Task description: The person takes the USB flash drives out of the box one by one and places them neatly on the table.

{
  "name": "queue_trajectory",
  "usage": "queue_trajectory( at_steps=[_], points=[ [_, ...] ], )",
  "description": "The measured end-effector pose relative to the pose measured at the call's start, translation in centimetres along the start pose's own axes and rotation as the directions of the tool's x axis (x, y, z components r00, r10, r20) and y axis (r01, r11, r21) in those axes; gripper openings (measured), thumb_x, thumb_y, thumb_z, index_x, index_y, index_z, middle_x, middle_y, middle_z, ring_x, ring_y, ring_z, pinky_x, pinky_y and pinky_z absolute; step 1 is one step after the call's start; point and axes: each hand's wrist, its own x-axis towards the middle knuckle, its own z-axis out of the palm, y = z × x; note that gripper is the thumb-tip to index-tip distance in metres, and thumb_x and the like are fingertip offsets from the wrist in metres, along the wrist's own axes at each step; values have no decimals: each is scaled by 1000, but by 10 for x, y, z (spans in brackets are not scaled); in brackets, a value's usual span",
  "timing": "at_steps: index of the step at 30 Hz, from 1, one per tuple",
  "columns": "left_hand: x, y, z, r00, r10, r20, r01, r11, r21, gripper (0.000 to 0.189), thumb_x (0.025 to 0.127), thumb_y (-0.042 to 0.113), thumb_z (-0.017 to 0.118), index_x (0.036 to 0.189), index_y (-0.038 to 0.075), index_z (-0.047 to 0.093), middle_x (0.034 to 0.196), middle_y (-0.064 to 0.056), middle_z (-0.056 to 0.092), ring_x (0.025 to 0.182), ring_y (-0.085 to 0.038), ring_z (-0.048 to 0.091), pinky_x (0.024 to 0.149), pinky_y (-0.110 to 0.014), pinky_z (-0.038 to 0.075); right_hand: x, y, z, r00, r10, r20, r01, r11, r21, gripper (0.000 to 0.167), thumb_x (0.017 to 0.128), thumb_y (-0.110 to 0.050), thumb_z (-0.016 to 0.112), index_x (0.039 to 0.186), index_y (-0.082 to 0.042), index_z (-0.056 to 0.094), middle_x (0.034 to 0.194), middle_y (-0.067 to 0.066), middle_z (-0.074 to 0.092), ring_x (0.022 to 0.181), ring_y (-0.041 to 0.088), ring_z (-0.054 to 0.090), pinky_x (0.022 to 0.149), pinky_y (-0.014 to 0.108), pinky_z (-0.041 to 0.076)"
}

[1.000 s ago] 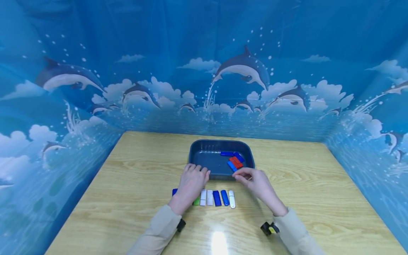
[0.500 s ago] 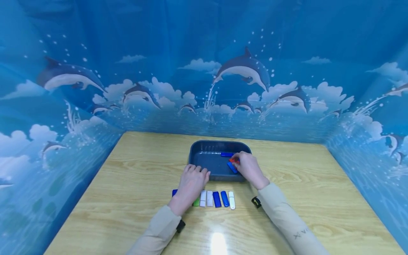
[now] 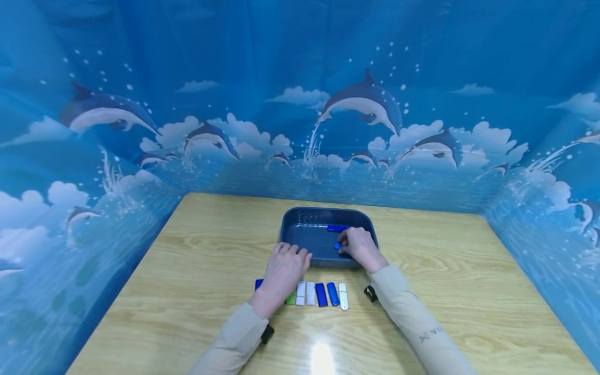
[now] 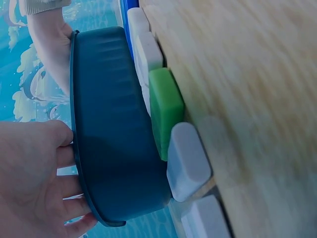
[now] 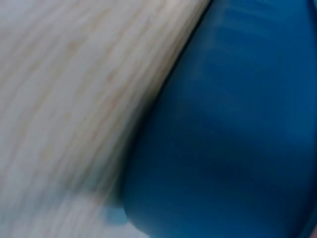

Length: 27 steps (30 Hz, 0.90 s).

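Observation:
A dark blue rectangular tray (image 3: pixel 292 229) stands on the table. My left hand (image 3: pixel 283 271) holds its near rim, with the fingers bent over the edge, as the left wrist view also shows. Inside the tray's right half, my right hand (image 3: pixel 360 246) pinches a blue USB stick (image 3: pixel 337 245) between thumb and fingers. Behind that hand, a dark blue USB stick (image 3: pixel 336 228) lies along the far wall. The red sticks are hidden behind the right hand. The right wrist view is blurred and shows mainly the tray's outer wall (image 5: pixel 223 139).
In front of the tray, several USB sticks lie in a row: a green one (image 3: pixel 291 298), white ones (image 3: pixel 311 294), blue ones (image 3: pixel 321 295) and a silver-white one (image 3: pixel 344 297) at the right end. My left forearm covers part of this row. Dolphin-print curtains (image 3: pixel 244 172) surround the wooden table (image 3: pixel 450 271).
My right hand has moved from the near rim into the tray and now holds the blue stick there. It now covers the red sticks. The left hand has stayed on the rim.

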Motion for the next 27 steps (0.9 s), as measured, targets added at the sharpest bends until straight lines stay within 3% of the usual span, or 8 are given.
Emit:
queue_trajectory(
  at_steps=[6, 15, 20, 23, 27],
  points=[
    [0, 1, -1, 1000, 6, -21, -6, 1000, 5, 27, 104, 36, 58, 104, 17, 77, 98, -2, 77, 97, -21, 71, 100, -42, 52, 2, 0, -2, 998, 11, 62, -10, 1000, -27, 18, 82, -10, 85, 97, -9, 74, 81, 1, 67, 74, 15, 63, 70, 34, 55],
    [0, 1, -1, 999, 9, -35, -9, 1000, -2, 26, 104, 35, 58, 103, 16, 77, 96, -3, 76, 96, -22, 71, 99, -42, 52, 2, 4, -1, 996, -12, 91, 11, 1000, 3, 21, 82, -7, 84, 97, -16, 72, 76, 1, 59, 66, 17, 53, 59, 29, 42],
    [1, 2, -2, 1000, -2, 11, 2, 1000, 0, 28, 105, 35, 56, 107, 17, 76, 100, -3, 76, 100, -22, 70, 101, -43, 51, 2, 7, -1, 998, -65, -2, 65, 996, 62, 21, 85, -9, 82, 103, -15, 75, 84, 1, 68, 70, 14, 60, 64, 32, 51],
    [1, 3, -4, 999, -10, 40, 10, 1000, -2, 29, 105, 36, 54, 108, 17, 76, 102, -3, 76, 102, -22, 70, 103, -44, 50, 1, 8, -3, 994, -77, -83, 89, 985, 151, 23, 87, -8, 80, 109, -14, 75, 92, 5, 73, 69, 15, 66, 64, 33, 56],
    [0, 3, -4, 1000, -10, 26, 10, 1000, -5, 28, 105, 35, 56, 106, 16, 76, 100, -3, 76, 101, -22, 70, 102, -43, 50, -4, 6, -9, 987, -60, -147, 97, 962, 256, 25, 89, -6, 77, 113, -10, 75, 97, 9, 75, 71, 18, 70, 61, 33, 58]
  ],
)
